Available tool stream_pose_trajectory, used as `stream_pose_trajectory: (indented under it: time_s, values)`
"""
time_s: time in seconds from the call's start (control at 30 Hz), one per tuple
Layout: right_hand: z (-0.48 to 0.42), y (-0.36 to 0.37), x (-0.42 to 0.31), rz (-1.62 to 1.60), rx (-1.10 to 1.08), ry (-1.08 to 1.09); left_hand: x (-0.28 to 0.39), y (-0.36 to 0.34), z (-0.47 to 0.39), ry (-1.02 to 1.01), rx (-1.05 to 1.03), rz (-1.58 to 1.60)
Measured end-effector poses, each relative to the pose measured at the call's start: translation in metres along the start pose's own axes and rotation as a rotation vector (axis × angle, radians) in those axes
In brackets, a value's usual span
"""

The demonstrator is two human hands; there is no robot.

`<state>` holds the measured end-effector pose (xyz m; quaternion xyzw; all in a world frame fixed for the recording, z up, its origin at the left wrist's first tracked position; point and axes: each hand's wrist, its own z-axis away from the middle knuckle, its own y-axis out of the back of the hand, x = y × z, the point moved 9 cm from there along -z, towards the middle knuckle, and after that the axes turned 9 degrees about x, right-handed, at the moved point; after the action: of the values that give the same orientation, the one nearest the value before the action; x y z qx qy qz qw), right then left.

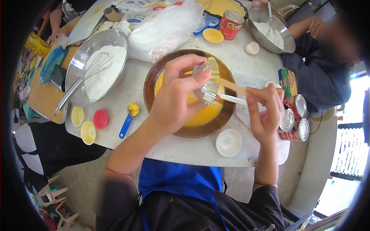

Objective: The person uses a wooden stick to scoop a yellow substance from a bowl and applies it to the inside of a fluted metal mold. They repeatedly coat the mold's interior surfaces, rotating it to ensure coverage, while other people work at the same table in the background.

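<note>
My left hand [179, 92] grips a fluted metal tart mould [211, 80] by its rim, tilted on its side above a brown wooden bowl [189, 133]. Yellow liquid [199, 119] lies in the bowl. Pinched in my right hand [266, 106] is a flat wooden stick or brush handle [232, 86], whose far end reaches the mould. A white handle [234, 99] runs from the bowl toward my right hand; whether I hold it too, I cannot tell. A small white bowl [228, 142] stands near the table's front edge.
Left, a steel bowl [117, 86] holds white powder and a whisk [94, 69]. Yellow cups [88, 132], a red cup [101, 119] and a blue measuring spoon [125, 127] lie nearby. Several cans [300, 106] stand right. A person [318, 66] sits beyond, near an eggshell [252, 48].
</note>
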<state>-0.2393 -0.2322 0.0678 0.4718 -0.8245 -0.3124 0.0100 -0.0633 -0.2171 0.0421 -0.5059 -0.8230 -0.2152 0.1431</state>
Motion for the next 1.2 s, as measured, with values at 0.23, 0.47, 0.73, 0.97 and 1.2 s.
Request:
stream_pose_trajectory:
  time_s: [0.23,0.47,0.73,0.97,1.2]
  values:
    - [0.002,-0.002,-0.004,0.028,-0.020,0.095,-0.003,0.013,-0.003,-0.012,0.046,-0.054]
    - [0.010,-0.004,0.018,0.090,-0.006,-0.163,0.004,0.050,-0.013,0.116,0.157,0.155]
    - [0.005,-0.020,-0.037,-0.018,-0.181,-0.222,0.029,0.150,0.100,0.588,0.466,0.125]
    - [0.028,-0.070,-0.144,-0.213,-0.375,-0.270,0.027,0.176,0.150,0.874,0.117,0.128]
    - [0.032,-0.118,-0.154,-0.069,-0.293,-0.218,0.003,0.170,0.156,0.981,0.015,0.328]
